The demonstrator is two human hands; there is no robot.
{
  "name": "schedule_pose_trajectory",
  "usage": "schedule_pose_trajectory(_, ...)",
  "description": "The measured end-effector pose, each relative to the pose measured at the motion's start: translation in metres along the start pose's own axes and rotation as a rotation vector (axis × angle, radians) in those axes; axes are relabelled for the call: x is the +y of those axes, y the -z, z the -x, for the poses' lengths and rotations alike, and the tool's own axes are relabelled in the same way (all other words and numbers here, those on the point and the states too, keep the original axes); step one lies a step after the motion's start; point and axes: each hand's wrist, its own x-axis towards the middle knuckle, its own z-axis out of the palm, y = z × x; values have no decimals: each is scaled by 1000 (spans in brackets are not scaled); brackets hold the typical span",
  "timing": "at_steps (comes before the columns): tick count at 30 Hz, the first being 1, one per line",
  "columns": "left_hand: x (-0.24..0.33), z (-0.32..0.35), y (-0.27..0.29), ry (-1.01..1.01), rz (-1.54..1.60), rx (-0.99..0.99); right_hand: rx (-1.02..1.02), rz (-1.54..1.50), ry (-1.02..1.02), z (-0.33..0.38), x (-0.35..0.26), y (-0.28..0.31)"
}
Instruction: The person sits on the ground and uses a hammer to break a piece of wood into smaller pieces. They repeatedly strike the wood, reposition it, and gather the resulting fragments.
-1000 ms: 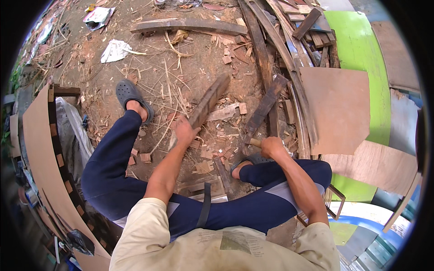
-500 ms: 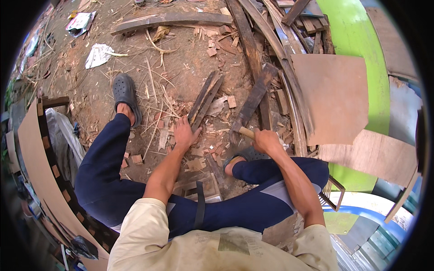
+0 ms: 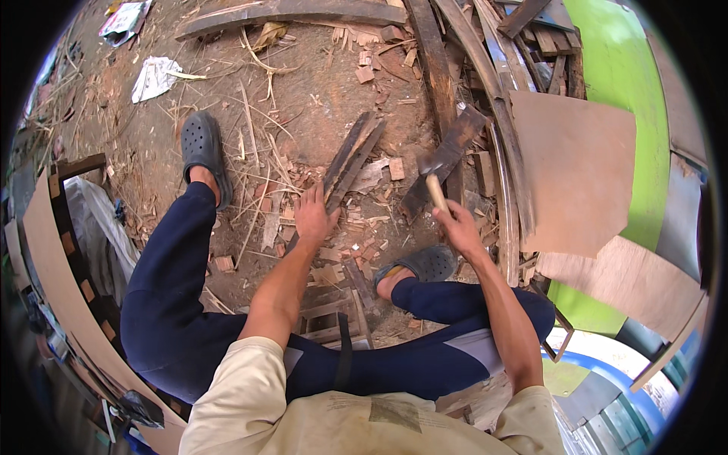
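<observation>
A dark, weathered piece of wood (image 3: 355,159), split lengthwise, lies slanted on the ground in front of me. My left hand (image 3: 313,218) holds it at the near end, fingers and thumb on either side and the palm over the tip. In my right hand (image 3: 457,229) is a hammer (image 3: 436,191), gripped by its short pale wooden handle. Its head is dark metal and slightly blurred. The hammer head is over a short dark board (image 3: 453,155) to the right of the split wood; whether they touch I cannot tell.
Wood chips (image 3: 364,246) and broken strips litter the ground between my feet. Long planks (image 3: 497,98) are piled at the right, beside a brown sheet (image 3: 572,174) and a green panel (image 3: 626,83). Another beam (image 3: 288,13) lies across the far side. A curved wooden frame (image 3: 57,254) stands at left.
My right hand has tilted the hammer, raising its head away from me and to the right. The left hand stays on the split wood. The whole view has shifted slightly.
</observation>
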Motion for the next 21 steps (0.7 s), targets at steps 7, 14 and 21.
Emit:
schedule_pose_trajectory(7,8,-5,14,80,-26,-99,64,-565,38,-69,-43,-21)
schedule_pose_trajectory(14,-7,-2,3,-10,-21,-48,-4,-501,-41,-102,-60,-38)
schedule_pose_trajectory(21,-4,-7,9,5,-22,-101,238,-446,174,-125,-105,-36)
